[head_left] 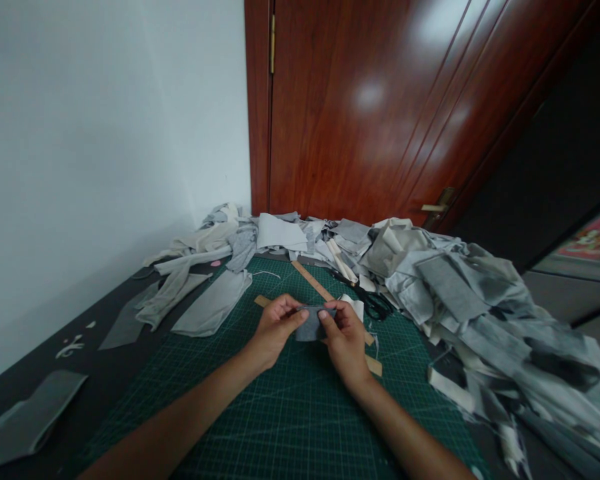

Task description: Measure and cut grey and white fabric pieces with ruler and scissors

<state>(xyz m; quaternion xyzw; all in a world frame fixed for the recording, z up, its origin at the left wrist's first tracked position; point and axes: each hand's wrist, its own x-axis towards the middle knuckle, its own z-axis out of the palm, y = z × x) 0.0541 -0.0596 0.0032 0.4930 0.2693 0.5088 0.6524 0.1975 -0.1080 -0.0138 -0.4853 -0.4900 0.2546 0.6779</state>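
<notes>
Over the green cutting mat (280, 420), the step in hand looks like handling a small grey fabric piece (310, 329); the left hand (279, 327) and right hand (346, 337) are each pinched on its upper edge, thumbs on its near face, above the mat's middle. The next move seems to call for level, even pinches, so the cloth does not skew. A wooden ruler (311, 280) lies on the mat beyond the hands, with black-handled scissors (377, 305) toward its far right. Fabric scraps (453, 287) crowd the mat's far and right edges, and a pale grey cloth strip (213, 305) overlaps its left edge; the most open room lies on the mat's near part, between the forearms
</notes>
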